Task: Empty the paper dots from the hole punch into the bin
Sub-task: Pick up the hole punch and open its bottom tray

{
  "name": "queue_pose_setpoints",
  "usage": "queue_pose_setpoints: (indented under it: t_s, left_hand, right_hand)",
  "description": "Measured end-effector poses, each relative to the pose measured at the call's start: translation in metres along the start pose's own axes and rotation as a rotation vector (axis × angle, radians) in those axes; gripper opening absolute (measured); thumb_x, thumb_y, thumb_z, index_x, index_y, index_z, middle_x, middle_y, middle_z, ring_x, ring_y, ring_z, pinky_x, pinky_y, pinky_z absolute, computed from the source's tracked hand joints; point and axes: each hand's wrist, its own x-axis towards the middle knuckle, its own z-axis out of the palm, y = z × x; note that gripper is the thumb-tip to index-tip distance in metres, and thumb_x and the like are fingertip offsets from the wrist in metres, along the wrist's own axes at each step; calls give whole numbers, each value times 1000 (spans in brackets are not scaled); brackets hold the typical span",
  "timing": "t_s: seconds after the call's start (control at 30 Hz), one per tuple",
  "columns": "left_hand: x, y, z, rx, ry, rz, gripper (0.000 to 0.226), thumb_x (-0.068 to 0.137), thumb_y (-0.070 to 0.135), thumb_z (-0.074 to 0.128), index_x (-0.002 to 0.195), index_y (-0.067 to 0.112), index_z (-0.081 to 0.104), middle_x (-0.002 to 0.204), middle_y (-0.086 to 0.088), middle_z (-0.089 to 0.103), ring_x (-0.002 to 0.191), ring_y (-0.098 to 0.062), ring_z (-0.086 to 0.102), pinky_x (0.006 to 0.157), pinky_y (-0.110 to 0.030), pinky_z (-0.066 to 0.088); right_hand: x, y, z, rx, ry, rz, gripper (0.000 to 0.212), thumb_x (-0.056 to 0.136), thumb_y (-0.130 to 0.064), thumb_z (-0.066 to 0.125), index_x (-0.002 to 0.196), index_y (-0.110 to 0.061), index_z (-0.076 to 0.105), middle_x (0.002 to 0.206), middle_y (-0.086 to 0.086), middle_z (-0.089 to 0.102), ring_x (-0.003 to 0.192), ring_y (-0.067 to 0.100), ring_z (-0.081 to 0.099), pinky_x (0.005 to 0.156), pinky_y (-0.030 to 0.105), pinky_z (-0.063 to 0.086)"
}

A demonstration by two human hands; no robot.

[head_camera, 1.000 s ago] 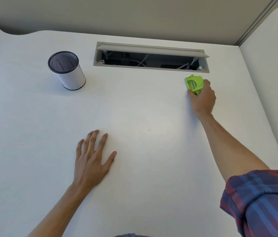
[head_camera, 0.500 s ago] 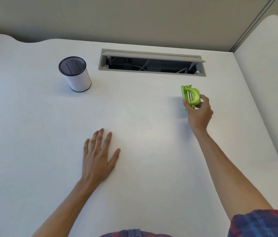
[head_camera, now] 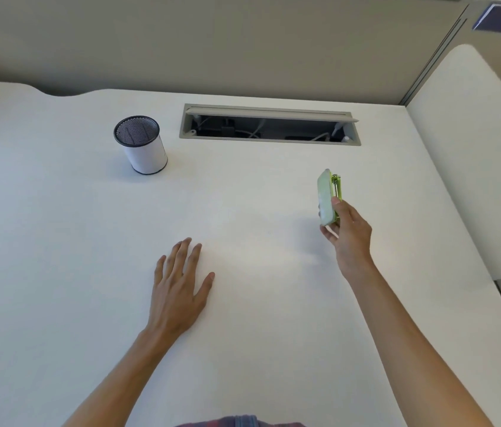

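Note:
My right hand point(head_camera: 349, 234) holds a small green hole punch point(head_camera: 326, 197) in the air above the white desk point(head_camera: 243, 303), right of centre. The punch is turned on its side, so its pale base faces left toward me. A small white cylindrical bin point(head_camera: 144, 149) with a dark mesh inside stands upright at the back left of the desk, well away from the punch. Flat on the desk in the middle lies my left hand point(head_camera: 181, 288), fingers spread and holding nothing.
A long open cable slot point(head_camera: 269, 126) with wires inside runs along the back of the desk. A beige partition wall rises behind it. A second white surface point(head_camera: 470, 149) adjoins on the right.
My right hand has lifted the hole punch off the desk near the cable slot, drawn it toward me and turned it on its side. My left hand has stayed flat.

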Motion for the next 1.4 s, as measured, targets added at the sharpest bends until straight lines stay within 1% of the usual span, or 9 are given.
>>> queue_pose_setpoints:
  t_s: [0.13, 0.43, 0.7, 0.9, 1.03, 1.13, 1.23, 1.33, 1.4]
  left_hand:
    - [3, 7, -5, -55, 45, 27, 67, 95, 49, 34, 148, 8, 42, 159, -14, 37, 147, -33, 35, 115, -52, 31]
    - [14, 32, -14, -282, 113, 17, 60, 97, 42, 58, 150, 20, 39, 159, -2, 40, 144, -23, 38, 111, -43, 38]
    - [18, 63, -35, -774, 14, 36, 57, 89, 55, 58, 140, 32, 49, 126, 16, 64, 118, 0, 59, 100, -31, 48]
    - [18, 81, -43, -1107, -131, 0, 48, 91, 43, 65, 135, 26, 56, 126, 10, 69, 118, -4, 63, 99, -29, 50]
    - [15, 85, -49, -1230, -201, -26, 28, 86, 43, 66, 107, 26, 71, 96, 9, 75, 84, -5, 66, 76, -20, 50]
    - [13, 85, -51, -1334, -241, -75, 40, 82, 40, 68, 113, 14, 71, 116, -13, 73, 102, -26, 68, 86, -36, 50]
    - [12, 86, -56, -1423, -307, -69, 39, 87, 30, 62, 119, 8, 69, 125, -12, 71, 114, -32, 66, 89, -41, 53]
    - [7, 88, -63, -1466, -328, -67, 40, 93, 24, 55, 118, -6, 64, 120, -17, 72, 79, -21, 74, 53, -22, 53]
    - [4, 88, -65, -1482, -303, -91, 44, 93, 24, 56, 114, -14, 60, 111, -21, 73, 57, -24, 65, 38, -21, 44]
  right_hand:
    - [-26, 1, 4, 118, -82, 112, 20, 93, -29, 61, 105, -14, 69, 99, 10, 73, 88, 18, 67, 73, 28, 52]
    - [-78, 4, 19, 243, -233, 209, 34, 96, -40, 49, 107, -14, 68, 91, 6, 74, 75, 12, 66, 65, 23, 51]
    - [-116, 13, 31, 278, -369, 295, 47, 95, -48, 50, 118, -10, 64, 89, 9, 73, 71, 14, 66, 62, 23, 55]
    - [-138, 18, 38, 262, -433, 333, 51, 95, -50, 50, 117, -7, 66, 87, 10, 72, 71, 16, 66, 61, 25, 56]
    - [-151, 21, 41, 265, -455, 362, 53, 97, -51, 46, 116, -7, 67, 85, 13, 68, 67, 18, 62, 60, 26, 55]
    - [-160, 21, 44, 268, -483, 389, 57, 98, -53, 41, 111, -5, 68, 81, 13, 66, 66, 19, 61, 58, 27, 53]
    - [-168, 22, 46, 226, -535, 393, 62, 98, -57, 33, 98, -10, 75, 76, 12, 65, 65, 19, 62, 56, 26, 50]
    - [-174, 22, 47, 126, -562, 302, 61, 100, -59, 26, 96, -23, 76, 75, 10, 67, 64, 20, 61, 55, 26, 46]
    - [-177, 20, 47, -10, -530, 184, 52, 100, -59, 25, 100, -35, 71, 75, 10, 70, 61, 23, 62, 54, 27, 43]
